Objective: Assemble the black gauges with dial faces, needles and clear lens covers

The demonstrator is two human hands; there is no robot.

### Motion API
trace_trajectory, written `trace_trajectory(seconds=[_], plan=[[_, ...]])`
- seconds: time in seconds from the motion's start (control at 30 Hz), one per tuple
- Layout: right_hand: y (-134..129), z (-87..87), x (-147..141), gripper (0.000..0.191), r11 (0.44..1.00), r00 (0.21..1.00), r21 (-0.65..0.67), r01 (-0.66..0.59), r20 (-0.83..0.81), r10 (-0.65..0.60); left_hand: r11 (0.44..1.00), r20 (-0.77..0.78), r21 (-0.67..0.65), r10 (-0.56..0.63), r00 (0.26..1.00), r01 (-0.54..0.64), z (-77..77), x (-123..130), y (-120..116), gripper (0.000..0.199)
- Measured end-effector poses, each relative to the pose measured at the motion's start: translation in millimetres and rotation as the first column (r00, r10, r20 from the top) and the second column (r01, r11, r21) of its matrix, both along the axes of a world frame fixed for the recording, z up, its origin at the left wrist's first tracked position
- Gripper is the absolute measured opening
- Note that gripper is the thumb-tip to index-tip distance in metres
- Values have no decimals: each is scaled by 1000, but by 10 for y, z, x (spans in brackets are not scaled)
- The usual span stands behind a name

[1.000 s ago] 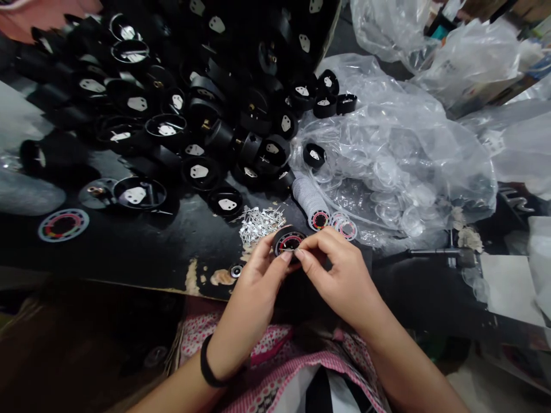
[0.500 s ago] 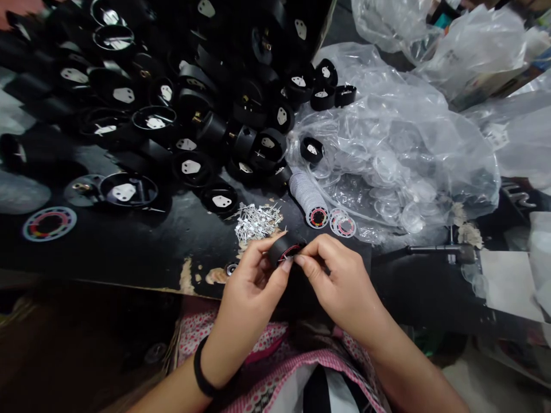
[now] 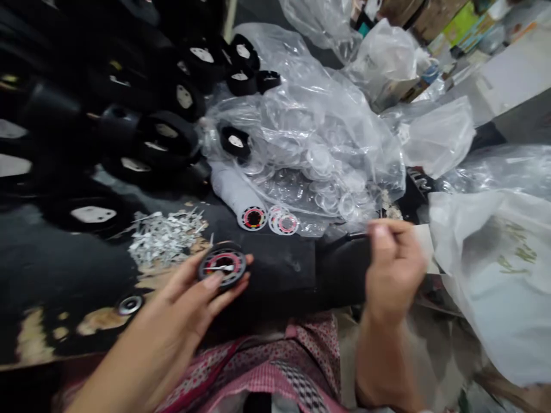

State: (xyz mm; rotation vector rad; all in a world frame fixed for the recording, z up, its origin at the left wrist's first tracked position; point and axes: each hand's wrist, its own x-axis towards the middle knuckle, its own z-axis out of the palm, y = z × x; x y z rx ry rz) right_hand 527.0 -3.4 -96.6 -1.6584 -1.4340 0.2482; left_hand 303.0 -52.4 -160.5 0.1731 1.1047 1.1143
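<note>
My left hand (image 3: 189,304) holds a small round black gauge (image 3: 222,266) by its rim; its red-ringed dial and white needle face up. My right hand (image 3: 394,269) is out to the right, fingers closed around the handle of a thin dark metal tool (image 3: 357,235) lying by the plastic bag. A pile of small white needles (image 3: 166,235) lies on the black table (image 3: 64,275) just left of the gauge. A stack of dial discs (image 3: 239,198) lies on its side behind it, with loose discs (image 3: 284,222) beside.
Many black round housings (image 3: 163,137) are heaped at the back left. A clear bag of transparent lenses (image 3: 318,143) fills the middle. More plastic bags (image 3: 495,275) crowd the right. A small metal ring (image 3: 130,304) lies near the worn table edge.
My hands have come apart: the right hand left the gauge and went right to the metal tool. The left hand keeps the gauge, now face up. The view swung right.
</note>
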Motion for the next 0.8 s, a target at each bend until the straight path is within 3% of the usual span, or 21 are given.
trace_trajectory(seconds=[0.03,0.07,0.13,0.2,0.3,0.4,0.47,0.53,0.6,0.67,0.8], plan=[[47,-47,185,14,990,992,61,126,-31,-124,999,81,-35,-32,996,35,35,37,15,37],[109,-116,336,13,985,984,61,160,-90,-154,995,165,-65,-64,984,75,59,69,26,33],[234,-269,485,11,993,950,5,116,-293,-109,987,287,-95,-96,953,128,73,114,37,29],[295,-353,406,6,998,912,-22,53,-407,-57,984,325,-103,-102,940,142,61,132,34,28],[222,-279,-25,6,989,856,-18,-147,-503,118,986,304,-94,-106,947,140,44,131,24,24],[68,-141,-522,13,892,732,29,-451,-561,388,987,291,-78,-109,951,137,51,136,34,22],[-2,-116,-750,18,795,661,41,-606,-531,531,989,303,-44,-121,945,140,63,149,48,20],[-25,-139,-870,20,696,602,53,-716,-457,654,990,307,-21,-126,943,139,74,162,59,19],[-22,-158,-901,21,631,568,55,-774,-381,729,993,296,-20,-109,949,120,82,168,60,18],[-34,-130,-868,22,617,568,26,-786,-362,739,994,296,-19,-94,950,105,83,166,52,16],[-145,-12,-728,21,686,754,-314,-657,-261,603,993,333,-37,-97,938,115,69,159,36,16]])
